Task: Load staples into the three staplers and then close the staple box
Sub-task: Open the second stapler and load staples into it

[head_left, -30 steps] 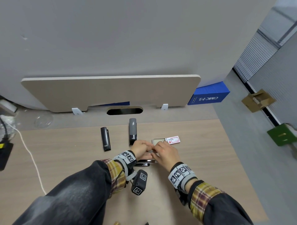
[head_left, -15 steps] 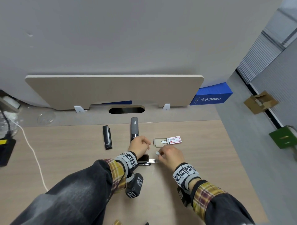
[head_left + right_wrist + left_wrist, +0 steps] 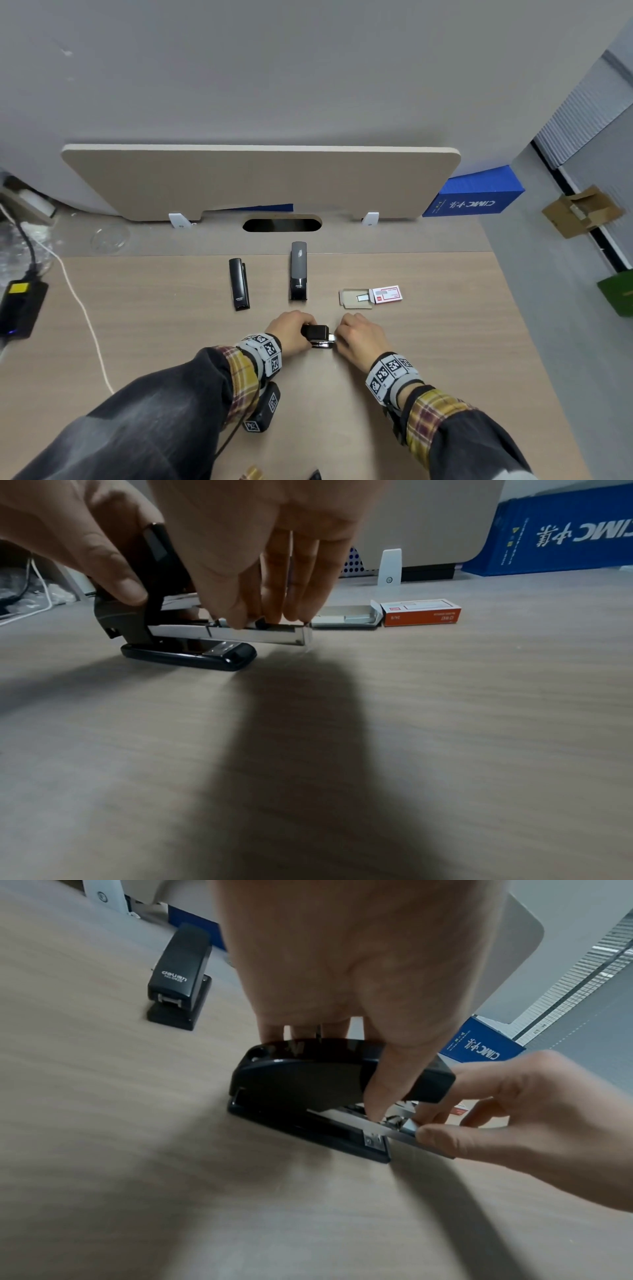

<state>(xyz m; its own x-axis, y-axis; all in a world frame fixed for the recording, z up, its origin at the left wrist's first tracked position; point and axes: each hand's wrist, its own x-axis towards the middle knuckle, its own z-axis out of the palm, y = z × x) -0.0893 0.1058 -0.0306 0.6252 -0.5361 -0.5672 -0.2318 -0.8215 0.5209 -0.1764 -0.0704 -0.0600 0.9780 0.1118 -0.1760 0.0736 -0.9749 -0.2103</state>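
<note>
A black stapler (image 3: 317,335) lies crosswise on the desk with its cover (image 3: 308,1074) lifted. My left hand (image 3: 301,329) grips that cover, thumb (image 3: 380,1096) down on the metal magazine (image 3: 253,634). My right hand (image 3: 263,622) pinches a small silver staple strip (image 3: 409,1125) at the magazine's outer end. A black stapler (image 3: 238,285) and a grey stapler (image 3: 298,272) stand shut farther back. The staple box (image 3: 387,294) lies to the right, its grey tray (image 3: 346,616) pulled out of the red sleeve (image 3: 419,612).
A beige divider panel (image 3: 260,178) and a cable slot (image 3: 281,225) line the desk's back. A blue box (image 3: 472,197) sits behind the right corner. A white cable (image 3: 85,315) and a black charger (image 3: 20,310) lie at the left.
Both hands drew back from the staple box towards me. The right hand brought a staple strip to the stapler's magazine, and the left hand now holds the cover up.
</note>
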